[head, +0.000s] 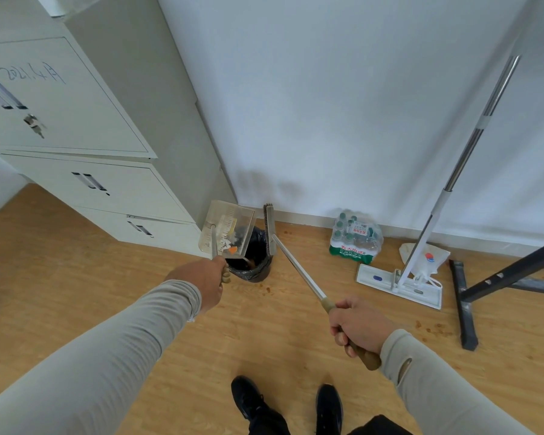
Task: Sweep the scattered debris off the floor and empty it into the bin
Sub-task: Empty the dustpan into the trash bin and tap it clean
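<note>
Both my hands are busy. My left hand [205, 279] grips the handle of the clear plastic dustpan [228, 228], which is raised and tilted over the small round bin lined with a black bag [254, 260]; dark bits and an orange scrap of debris [233, 244] lie in the pan's lower corner above the bin's mouth. My right hand [357, 324] grips the tan handle of the long metal-shafted broom [291, 262], its brush head upright just beside the bin, on the wooden floor [139, 324] near the wall.
</note>
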A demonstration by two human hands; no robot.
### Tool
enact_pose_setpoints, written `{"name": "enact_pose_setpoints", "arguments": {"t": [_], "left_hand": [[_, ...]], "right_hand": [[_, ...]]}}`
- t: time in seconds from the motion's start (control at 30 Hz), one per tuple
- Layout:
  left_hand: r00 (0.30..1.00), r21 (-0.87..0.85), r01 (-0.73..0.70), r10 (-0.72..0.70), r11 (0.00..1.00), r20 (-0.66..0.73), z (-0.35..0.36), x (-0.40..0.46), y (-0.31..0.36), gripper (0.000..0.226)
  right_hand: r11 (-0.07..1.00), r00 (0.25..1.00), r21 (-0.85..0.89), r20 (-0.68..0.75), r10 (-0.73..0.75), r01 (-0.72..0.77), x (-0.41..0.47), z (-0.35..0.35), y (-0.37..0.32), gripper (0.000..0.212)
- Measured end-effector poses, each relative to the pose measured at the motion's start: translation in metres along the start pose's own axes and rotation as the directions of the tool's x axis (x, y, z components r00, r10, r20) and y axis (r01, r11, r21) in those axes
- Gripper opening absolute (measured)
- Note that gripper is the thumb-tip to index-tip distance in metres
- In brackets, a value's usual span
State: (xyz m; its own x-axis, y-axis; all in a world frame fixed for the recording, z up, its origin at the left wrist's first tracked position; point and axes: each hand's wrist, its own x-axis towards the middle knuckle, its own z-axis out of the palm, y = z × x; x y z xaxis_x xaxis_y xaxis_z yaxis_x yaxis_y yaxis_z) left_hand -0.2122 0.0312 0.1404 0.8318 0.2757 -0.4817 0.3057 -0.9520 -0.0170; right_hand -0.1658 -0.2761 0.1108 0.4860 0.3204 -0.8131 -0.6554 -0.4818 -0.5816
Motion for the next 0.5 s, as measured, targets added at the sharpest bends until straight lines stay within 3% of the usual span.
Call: {"name": "enact_pose_setpoints", "arguments": {"t": [0.5], "left_hand": [[1.000, 0.093, 0.004, -0.003, 0.996, -0.016, 0.0034, -0.0055, 0.0074, 0.021]], "right_hand": [[1.000, 1.000, -0.012, 0.004, -0.001, 0.001, 0.0047, -0.0003, 0.0057, 0.028]]}}
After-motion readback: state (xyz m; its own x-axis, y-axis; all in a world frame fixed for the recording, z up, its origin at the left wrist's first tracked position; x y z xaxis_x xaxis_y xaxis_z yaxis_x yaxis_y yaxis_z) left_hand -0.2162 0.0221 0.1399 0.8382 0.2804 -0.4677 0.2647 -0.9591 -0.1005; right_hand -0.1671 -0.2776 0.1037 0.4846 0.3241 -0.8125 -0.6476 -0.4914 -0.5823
